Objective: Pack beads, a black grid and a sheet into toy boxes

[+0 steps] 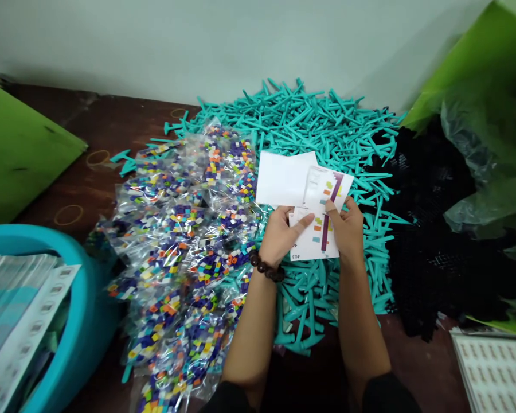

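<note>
Printed cards [316, 249] with a purple bar and small coloured blocks are held between both hands, a little above the pile. My left hand [279, 234], with a dark bead bracelet at the wrist, grips the lower card by its left edge, thumb on top. My right hand [347, 226] pinches the upper printed card [316, 182] at its right side; the cards overlap. A blank white card [281, 179] extends behind them to the upper left. Below and around the hands lie many turquoise plastic hammer-like sticks [301, 117].
Clear bags of small coloured blocks [172, 223] are heaped to the left. A turquoise tub [92, 304] holds printed sheets [19, 321]. Black pieces [438, 229] are piled at right, beside a green panel [468, 74]. Printed sheets [494, 367] lie at lower right; another green panel [21, 149] stands left.
</note>
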{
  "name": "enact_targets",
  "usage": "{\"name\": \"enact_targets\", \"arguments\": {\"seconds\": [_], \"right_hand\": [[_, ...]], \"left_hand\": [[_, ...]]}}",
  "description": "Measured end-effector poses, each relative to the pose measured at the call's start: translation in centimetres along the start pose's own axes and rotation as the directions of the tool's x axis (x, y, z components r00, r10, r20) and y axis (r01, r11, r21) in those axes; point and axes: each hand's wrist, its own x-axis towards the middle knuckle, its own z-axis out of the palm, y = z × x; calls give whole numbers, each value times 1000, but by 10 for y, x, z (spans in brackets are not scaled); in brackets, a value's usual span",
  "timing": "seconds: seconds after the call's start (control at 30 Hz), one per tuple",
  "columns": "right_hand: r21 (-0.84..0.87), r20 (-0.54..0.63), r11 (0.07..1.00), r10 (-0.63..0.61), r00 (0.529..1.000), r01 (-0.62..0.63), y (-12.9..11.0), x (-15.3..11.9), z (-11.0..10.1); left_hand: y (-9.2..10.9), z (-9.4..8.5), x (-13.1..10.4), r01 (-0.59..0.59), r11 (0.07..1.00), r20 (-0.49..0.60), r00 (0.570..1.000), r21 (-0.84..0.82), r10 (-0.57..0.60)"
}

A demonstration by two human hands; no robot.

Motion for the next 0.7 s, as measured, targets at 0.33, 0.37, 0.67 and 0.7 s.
{"name": "enact_targets", "arguments": {"seconds": [0.33,0.37,0.67,0.7], "right_hand": [[-28,103,999,28,994,-25,5,2,-5],[-32,82,999,10,997,-8,5,2,-5],[-51,112,998,27,993,-21,-1,-1,-4],[-45,74,999,4,997,0,-1,-1,-4]], "left_hand": [[-3,-2,4,-65,995,-113,991,73,73],[-2,-2,3,-58,997,-87,994,55,63],[-3,5,2,-147,968,-202,961,201,188],[-2,5,1,-139,979,-139,977,148,160]]}}
